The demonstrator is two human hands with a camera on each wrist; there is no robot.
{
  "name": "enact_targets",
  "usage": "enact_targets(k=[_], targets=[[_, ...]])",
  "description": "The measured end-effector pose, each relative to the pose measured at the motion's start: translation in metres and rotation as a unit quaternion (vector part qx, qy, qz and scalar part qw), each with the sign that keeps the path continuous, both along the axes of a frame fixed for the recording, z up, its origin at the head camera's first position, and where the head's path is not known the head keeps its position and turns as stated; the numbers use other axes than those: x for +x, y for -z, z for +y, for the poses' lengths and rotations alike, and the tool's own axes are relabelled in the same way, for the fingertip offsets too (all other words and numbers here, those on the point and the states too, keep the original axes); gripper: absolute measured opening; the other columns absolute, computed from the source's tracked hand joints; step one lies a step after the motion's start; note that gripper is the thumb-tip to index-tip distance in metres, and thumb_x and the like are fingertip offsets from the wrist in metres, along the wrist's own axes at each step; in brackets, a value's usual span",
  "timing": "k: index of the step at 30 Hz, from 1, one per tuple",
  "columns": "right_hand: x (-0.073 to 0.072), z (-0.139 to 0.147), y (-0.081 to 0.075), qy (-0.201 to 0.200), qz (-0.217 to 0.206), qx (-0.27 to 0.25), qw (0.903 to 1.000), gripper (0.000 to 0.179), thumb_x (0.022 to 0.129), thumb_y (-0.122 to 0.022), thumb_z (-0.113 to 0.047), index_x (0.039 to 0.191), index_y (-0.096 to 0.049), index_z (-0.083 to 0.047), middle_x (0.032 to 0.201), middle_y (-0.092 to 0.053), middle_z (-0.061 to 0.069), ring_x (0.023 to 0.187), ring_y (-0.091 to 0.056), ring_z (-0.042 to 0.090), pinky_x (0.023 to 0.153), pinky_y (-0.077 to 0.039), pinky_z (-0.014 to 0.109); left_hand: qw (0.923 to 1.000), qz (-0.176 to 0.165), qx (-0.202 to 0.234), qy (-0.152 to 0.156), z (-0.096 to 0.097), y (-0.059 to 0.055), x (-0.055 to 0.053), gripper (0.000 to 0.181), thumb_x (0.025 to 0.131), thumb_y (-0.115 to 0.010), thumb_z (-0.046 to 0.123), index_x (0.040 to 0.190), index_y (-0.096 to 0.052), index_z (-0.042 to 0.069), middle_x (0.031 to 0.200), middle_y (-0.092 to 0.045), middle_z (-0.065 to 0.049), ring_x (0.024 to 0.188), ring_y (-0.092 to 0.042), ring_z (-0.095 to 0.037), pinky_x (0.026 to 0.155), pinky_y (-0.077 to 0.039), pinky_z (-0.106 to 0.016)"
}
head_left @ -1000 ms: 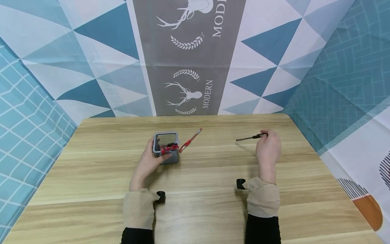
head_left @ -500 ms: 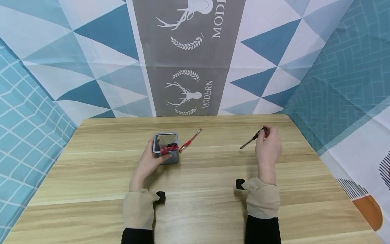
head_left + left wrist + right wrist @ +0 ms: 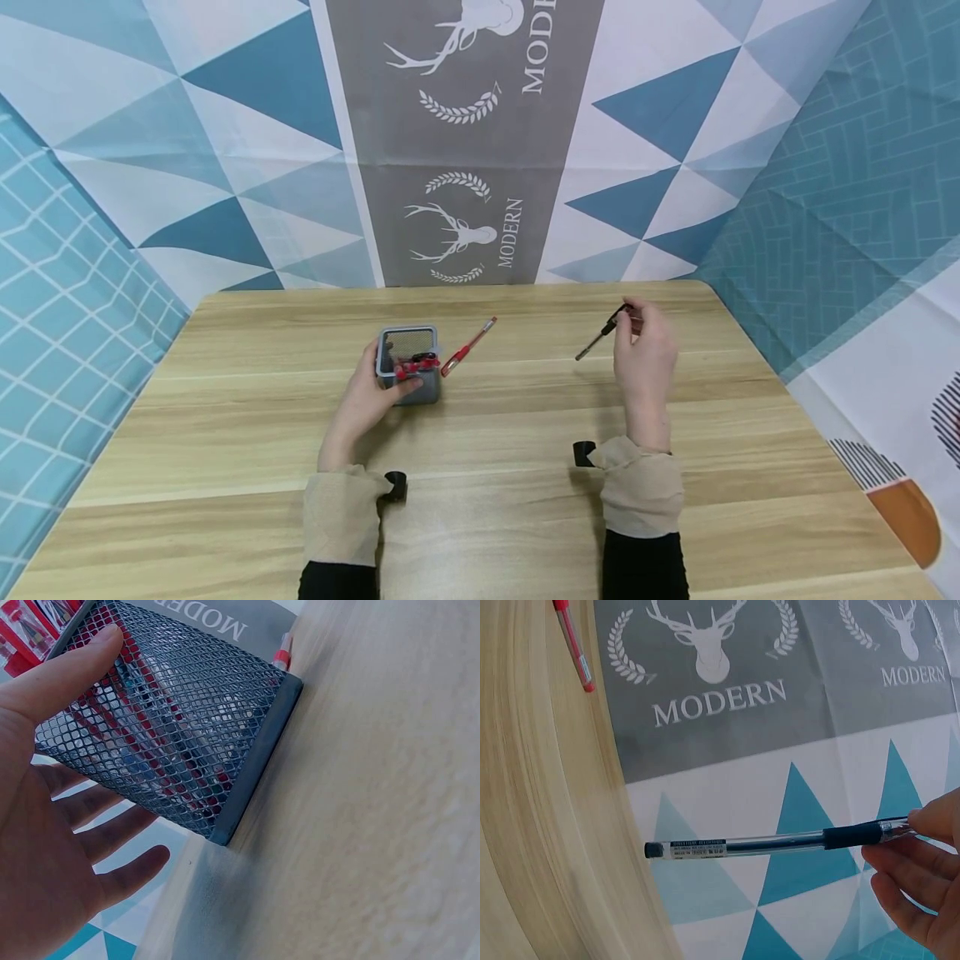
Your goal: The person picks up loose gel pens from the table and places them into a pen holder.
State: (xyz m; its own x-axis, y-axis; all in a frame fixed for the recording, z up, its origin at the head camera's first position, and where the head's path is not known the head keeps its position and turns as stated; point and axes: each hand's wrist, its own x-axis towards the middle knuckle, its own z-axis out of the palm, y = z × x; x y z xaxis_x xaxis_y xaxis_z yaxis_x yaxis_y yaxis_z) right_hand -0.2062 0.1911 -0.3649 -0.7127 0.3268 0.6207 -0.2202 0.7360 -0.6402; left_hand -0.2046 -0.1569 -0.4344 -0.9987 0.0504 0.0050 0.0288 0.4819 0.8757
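Note:
A dark mesh pen holder (image 3: 187, 712) stands on the table with several red pens and a black one inside. My left hand (image 3: 365, 400) grips its near left side, thumb across the mesh and fingers round the other side. In the right hand (image 3: 645, 346) a black gel pen (image 3: 772, 843) with a clear barrel is pinched near one end. The pen hangs over the table at a slant, its free end pointing down and left. A red pen (image 3: 469, 346) lies on the table just right of the holder.
The wooden table (image 3: 487, 525) reaches back to a patterned cloth backdrop (image 3: 465, 150). More patterned cloth hangs along the left and right sides. A black camera mount (image 3: 584, 454) sticks out from the right cuff, and a similar one (image 3: 395, 486) from the left.
The black pen has swung from nearly level to slanting down, and the right hand has shifted a little left and back with it. The left hand and the holder stay put.

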Motion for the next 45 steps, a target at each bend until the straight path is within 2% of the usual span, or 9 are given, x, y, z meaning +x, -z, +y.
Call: enact_targets(k=[12,21,45], targets=[[0.001,-0.022,-0.003,-0.065,0.029,0.045,0.9964,0.021,0.091,-0.053,-0.010,0.108,-0.060,0.001,0.094,-0.064,0.016,0.080,-0.062,0.028,0.066,-0.050,0.038,1.0000,0.002,0.000,0.002,-0.001,0.002,0.000,0.099,0.072,-0.073,0.044,0.146,-0.013,0.016,0.139,-0.036,-0.015,0.131,-0.030,-0.034,0.106,-0.024,-0.053],[0.005,-0.040,-0.008,-0.101,0.051,0.089,0.9896,0.020,0.090,-0.057,-0.010,0.107,-0.061,0.000,0.093,-0.065,0.014,0.080,-0.063,0.026,0.071,-0.052,0.037,1.0000,-0.003,0.002,-0.001,-0.001,0.001,0.001,0.099,0.072,-0.074,0.043,0.146,-0.013,0.016,0.139,-0.036,-0.015,0.130,-0.031,-0.033,0.105,-0.025,-0.053],[0.019,-0.064,-0.022,-0.177,0.098,0.076,0.9763,0.018,0.087,-0.059,-0.008,0.103,-0.061,-0.001,0.094,-0.067,0.012,0.083,-0.065,0.024,0.074,-0.053,0.035,1.0000,0.003,0.007,-0.001,-0.001,0.001,-0.001,0.099,0.072,-0.074,0.043,0.145,-0.014,0.016,0.142,-0.033,-0.013,0.131,-0.029,-0.033,0.106,-0.023,-0.052]])
